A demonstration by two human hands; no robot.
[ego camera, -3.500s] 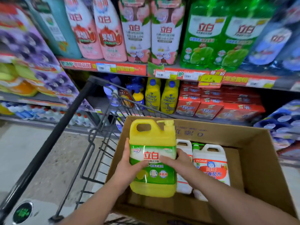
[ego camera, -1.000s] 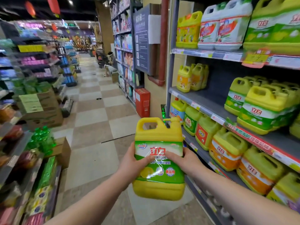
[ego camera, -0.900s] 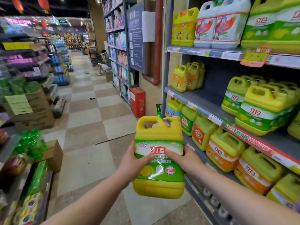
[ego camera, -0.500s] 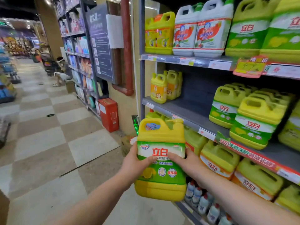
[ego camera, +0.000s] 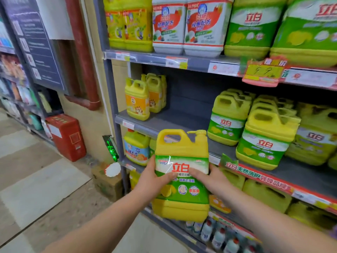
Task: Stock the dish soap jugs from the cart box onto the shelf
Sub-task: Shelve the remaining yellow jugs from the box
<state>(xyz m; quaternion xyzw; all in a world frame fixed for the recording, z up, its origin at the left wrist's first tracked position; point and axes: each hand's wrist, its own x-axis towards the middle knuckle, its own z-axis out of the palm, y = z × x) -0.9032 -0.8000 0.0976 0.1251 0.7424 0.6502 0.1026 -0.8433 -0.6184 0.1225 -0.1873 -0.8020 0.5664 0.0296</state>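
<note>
I hold a yellow dish soap jug [ego camera: 182, 152] with a green and white label upright in front of me. My left hand [ego camera: 151, 179] grips its left side and my right hand [ego camera: 211, 179] grips its right side, thumbs across the label. The jug hangs just in front of the grey middle shelf [ego camera: 164, 121], below a bare stretch of it. Matching yellow jugs [ego camera: 264, 137] stand in rows on that shelf to the right. The cart and its box are out of view.
Two small yellow bottles [ego camera: 138, 99] stand at the shelf's left end. White and green jugs [ego camera: 202, 24] fill the upper shelf; more jugs fill the lower shelves. A red box [ego camera: 67, 136] and a small carton [ego camera: 107, 181] sit on the tiled floor by the shelf post.
I have turned from the cart box and aisle to face the shelf, carrying the jug in both hands. The shelf is now much closer and the jug sits higher, near the middle shelf's edge.
</note>
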